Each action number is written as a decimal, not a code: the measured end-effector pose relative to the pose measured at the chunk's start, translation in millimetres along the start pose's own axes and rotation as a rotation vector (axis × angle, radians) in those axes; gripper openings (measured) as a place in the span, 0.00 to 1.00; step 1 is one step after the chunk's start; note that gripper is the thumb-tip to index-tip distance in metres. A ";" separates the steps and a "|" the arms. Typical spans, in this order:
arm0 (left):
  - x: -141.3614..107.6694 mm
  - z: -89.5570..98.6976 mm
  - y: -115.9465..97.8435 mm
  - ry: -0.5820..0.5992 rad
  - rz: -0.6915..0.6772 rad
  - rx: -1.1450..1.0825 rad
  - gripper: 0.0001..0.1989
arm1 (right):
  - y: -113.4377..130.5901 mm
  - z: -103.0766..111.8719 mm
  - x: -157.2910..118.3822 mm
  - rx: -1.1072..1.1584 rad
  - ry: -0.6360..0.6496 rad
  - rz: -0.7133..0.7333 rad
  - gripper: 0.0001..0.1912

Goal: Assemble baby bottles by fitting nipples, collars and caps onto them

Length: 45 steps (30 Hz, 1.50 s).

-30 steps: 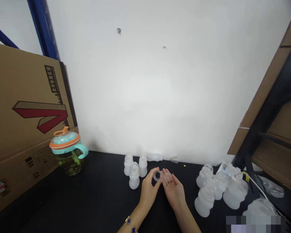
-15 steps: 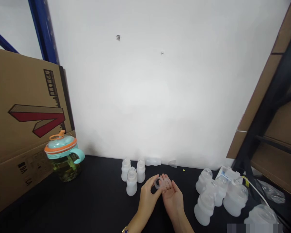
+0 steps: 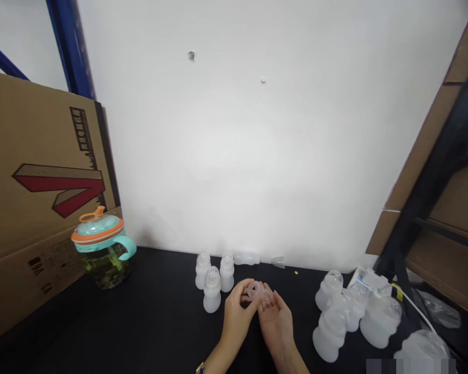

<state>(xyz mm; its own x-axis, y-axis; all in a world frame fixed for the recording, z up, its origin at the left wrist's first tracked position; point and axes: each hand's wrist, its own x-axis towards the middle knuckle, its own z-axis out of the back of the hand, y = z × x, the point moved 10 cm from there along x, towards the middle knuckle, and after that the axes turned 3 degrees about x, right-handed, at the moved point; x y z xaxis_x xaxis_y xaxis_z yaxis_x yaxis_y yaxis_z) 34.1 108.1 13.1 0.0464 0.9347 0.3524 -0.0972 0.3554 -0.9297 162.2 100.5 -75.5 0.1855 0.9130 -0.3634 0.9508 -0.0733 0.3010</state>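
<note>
The translucent round ring (image 3: 254, 289) had tilted — pinched in the left hand (image 3: 234, 317), immediately left of the clear soft piece (image 3: 267, 296) on the open, cupped right hand (image 3: 276, 324).

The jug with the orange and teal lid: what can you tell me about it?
The jug stands upright on the black table, before a cardboard box; whether they touch is unclear. Its see-through body, glass or plastic, holds green, leafy-looking contents. The closed lid has an orange rim and top loop; the teal handle faces right. Neither the left hand nor right hand touches it.
</note>
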 end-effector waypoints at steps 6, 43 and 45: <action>-5.4 4.6 -18.5 -0.039 -0.198 0.179 0.20 | -10.3 -0.8 -4.4 -0.067 0.002 -0.026 0.09; -10.3 -18.0 -15.4 0.114 -0.289 0.410 0.23 | -23.7 -27.3 -22.0 -0.106 0.118 -0.079 0.02; -11.9 -20.0 -17.9 0.125 -0.309 0.420 0.24 | -21.0 -25.8 -21.5 -0.115 0.102 -0.063 0.02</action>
<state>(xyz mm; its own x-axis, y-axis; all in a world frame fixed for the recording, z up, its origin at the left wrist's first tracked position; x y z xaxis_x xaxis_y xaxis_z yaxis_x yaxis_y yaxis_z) 55.2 90.4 23.4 0.2516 0.7870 0.5633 -0.4490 0.6105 -0.6524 131.8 92.7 -51.3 0.0946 0.9507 -0.2954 0.9240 0.0266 0.3815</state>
